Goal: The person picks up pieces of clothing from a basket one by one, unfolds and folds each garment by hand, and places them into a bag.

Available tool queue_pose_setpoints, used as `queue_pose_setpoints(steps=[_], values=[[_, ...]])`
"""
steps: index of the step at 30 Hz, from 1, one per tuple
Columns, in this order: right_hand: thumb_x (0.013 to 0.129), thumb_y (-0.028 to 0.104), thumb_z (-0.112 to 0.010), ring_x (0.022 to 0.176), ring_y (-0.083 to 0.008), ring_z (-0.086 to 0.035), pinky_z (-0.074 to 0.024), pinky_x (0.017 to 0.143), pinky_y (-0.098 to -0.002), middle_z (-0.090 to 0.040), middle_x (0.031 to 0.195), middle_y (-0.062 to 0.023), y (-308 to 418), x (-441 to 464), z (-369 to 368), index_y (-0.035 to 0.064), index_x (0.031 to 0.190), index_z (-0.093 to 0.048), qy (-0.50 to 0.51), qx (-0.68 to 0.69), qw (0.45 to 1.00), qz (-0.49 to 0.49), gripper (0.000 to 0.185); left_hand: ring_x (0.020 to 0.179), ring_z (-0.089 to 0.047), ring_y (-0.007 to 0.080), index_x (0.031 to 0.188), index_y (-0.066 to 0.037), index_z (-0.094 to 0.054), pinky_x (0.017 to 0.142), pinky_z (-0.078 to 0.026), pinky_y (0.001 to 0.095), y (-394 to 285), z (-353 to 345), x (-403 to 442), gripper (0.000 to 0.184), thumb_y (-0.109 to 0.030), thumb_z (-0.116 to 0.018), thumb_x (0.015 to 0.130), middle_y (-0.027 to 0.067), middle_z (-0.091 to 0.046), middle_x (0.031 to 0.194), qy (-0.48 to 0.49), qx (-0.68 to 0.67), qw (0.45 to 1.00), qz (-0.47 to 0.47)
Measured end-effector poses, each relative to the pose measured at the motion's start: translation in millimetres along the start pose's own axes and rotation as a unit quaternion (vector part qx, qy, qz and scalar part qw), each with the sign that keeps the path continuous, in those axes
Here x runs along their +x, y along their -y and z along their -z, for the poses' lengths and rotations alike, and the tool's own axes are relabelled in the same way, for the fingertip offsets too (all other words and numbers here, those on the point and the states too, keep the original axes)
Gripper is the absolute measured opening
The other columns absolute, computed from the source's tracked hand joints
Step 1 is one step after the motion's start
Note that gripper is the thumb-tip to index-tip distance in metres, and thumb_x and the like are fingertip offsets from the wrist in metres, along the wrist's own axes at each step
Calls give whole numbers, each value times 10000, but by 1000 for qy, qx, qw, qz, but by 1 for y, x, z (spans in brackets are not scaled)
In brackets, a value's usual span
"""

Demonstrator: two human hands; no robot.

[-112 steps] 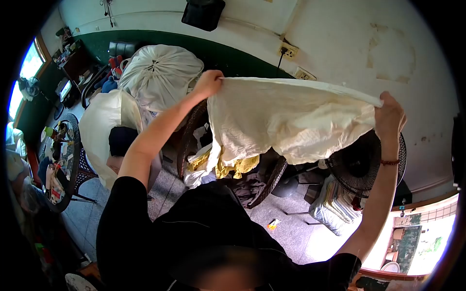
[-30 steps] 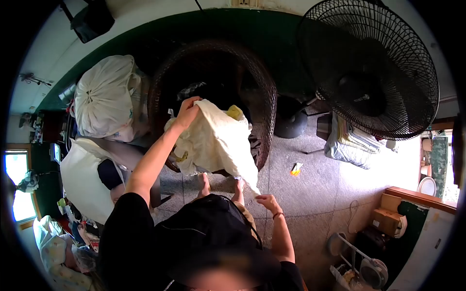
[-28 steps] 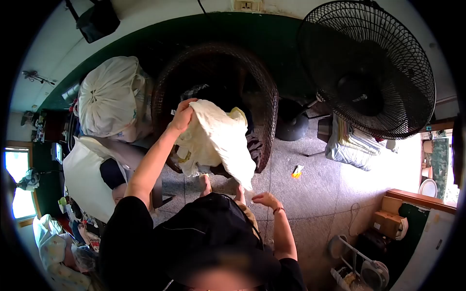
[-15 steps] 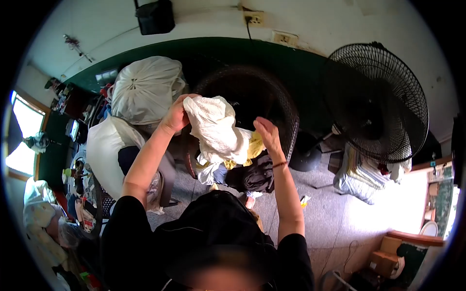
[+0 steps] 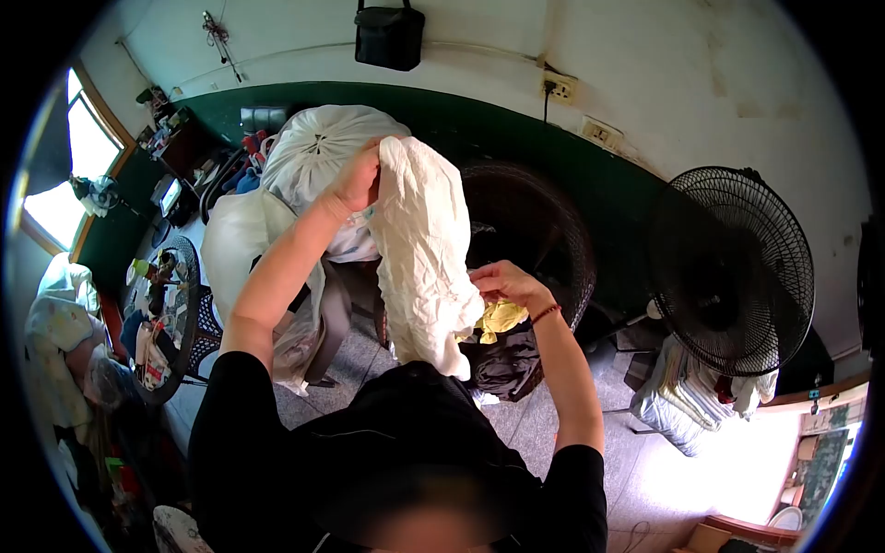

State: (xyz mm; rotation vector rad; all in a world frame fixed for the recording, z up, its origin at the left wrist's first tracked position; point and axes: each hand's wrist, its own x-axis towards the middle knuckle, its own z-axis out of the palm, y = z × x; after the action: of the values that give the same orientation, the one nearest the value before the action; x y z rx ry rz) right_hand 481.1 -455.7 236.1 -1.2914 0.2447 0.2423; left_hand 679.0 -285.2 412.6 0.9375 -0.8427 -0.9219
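A crumpled white cloth (image 5: 422, 244) hangs lengthwise in front of me. My left hand (image 5: 358, 177) is closed on its upper left end, fingers partly hidden behind the fabric. At the cloth's lower right edge, my right hand (image 5: 510, 284) has its fingers pinched together on the fabric. Just below that hand lies a crumpled yellow cloth (image 5: 502, 319). A dark brown piece of cloth (image 5: 507, 361) is bunched beneath the yellow one. Behind these stands a dark round woven chair (image 5: 579, 230), partly covered by the cloths and my right arm.
A large tied white bag (image 5: 323, 138) stands behind my left hand, with another white bundle (image 5: 235, 235) beside it. To the right are a big black fan (image 5: 728, 267) and folded cloths (image 5: 696, 396). A black bag (image 5: 389, 39) hangs on the wall.
The white cloth has gone from bunched to stretched out longer, hanging down. My right hand has gone from apart beside it to gripping its edge. The view has turned.
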Motion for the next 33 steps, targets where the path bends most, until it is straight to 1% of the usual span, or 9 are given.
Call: queue_pose_setpoints(steps=[5, 7, 9, 13, 16, 17, 23, 29, 33], values=[[783, 271, -613, 674, -89, -544, -400, 557, -185, -592, 790, -19, -9, 2, -4, 37, 973, -616, -45, -12, 997, -56, 302, 825, -586, 182, 923, 22, -580, 752, -461, 284, -20, -9, -7, 300, -206, -401, 844, 134, -600, 961, 54, -6, 998, 17], [830, 413, -532, 736, -113, -542, -418, 621, -267, -600, 841, -33, -12, 15, -18, 46, 996, -594, -155, 55, 986, 12, 408, 831, -589, 199, 917, 40, -577, 753, -463, 291, -28, -20, -12, 351, -238, -372, 853, 177, -592, 992, 89, 26, 995, 45], [830, 455, -498, 850, -131, -541, -416, 703, -298, -601, 926, -21, -7, 30, -24, 65, 1022, -587, -164, 49, 985, 10, 444, 850, -589, 232, 909, 67, -571, 764, -461, 304, -30, -23, -16, 425, -277, -327, 858, 243, -564, 1027, 140, 3, 989, 39], [824, 330, -540, 848, -186, -582, -459, 754, -345, -607, 962, -78, -35, 93, -21, 13, 998, -587, -173, 98, 977, 80, 365, 850, -591, 246, 902, 65, -570, 764, -462, 297, -40, -25, -25, 401, -267, -351, 852, 254, -568, 1002, 184, 8, 983, 20], [782, 65, -556, 754, -216, -608, -501, 732, -330, -621, 890, -119, -50, 120, -16, -8, 917, -602, -102, 199, 967, 126, 160, 855, -593, 222, 975, 68, -561, 766, -461, 294, -53, -17, -27, 391, -243, -368, 837, 208, -582, 1007, 149, 110, 982, -27], [782, 65, -556, 754, -216, -608, -501, 732, -330, -621, 890, -119, -47, 117, -11, -8, 917, -602, -98, 196, 968, 124, 160, 860, -593, 209, 1004, 70, -555, 773, -460, 296, -59, -11, -28, 394, -235, -373, 833, 188, -587, 1011, 104, 190, 975, -43], [802, 64, -544, 895, -218, -569, -469, 802, -345, -595, 957, -86, -5, 33, 63, 18, 972, -561, -253, 374, 843, 293, 177, 920, -567, 178, 1027, 56, -550, 828, -431, 290, -66, 91, -36, 369, -217, -353, 875, 130, -576, 1053, -93, 120, 983, -101], [837, 94, -511, 943, -212, -557, -459, 814, -354, -584, 997, -65, 22, -31, 80, 65, 1005, -553, -224, 372, 806, 402, 176, 895, -570, 143, 987, 25, -573, 793, -441, 265, -53, 159, -31, 246, -143, -441, 866, 75, -603, 973, -105, 92, 988, -64], [841, 92, -500, 985, -222, -538, -444, 843, -372, -573, 1040, -76, 32, -44, 75, 66, 1045, -543, -282, 374, 803, 368, 210, 877, -569, 124, 975, 10, -575, 771, -444, 246, -57, 100, -22, 217, -139, -459, 868, 60, -603, 959, -125, 118, 981, -88]])
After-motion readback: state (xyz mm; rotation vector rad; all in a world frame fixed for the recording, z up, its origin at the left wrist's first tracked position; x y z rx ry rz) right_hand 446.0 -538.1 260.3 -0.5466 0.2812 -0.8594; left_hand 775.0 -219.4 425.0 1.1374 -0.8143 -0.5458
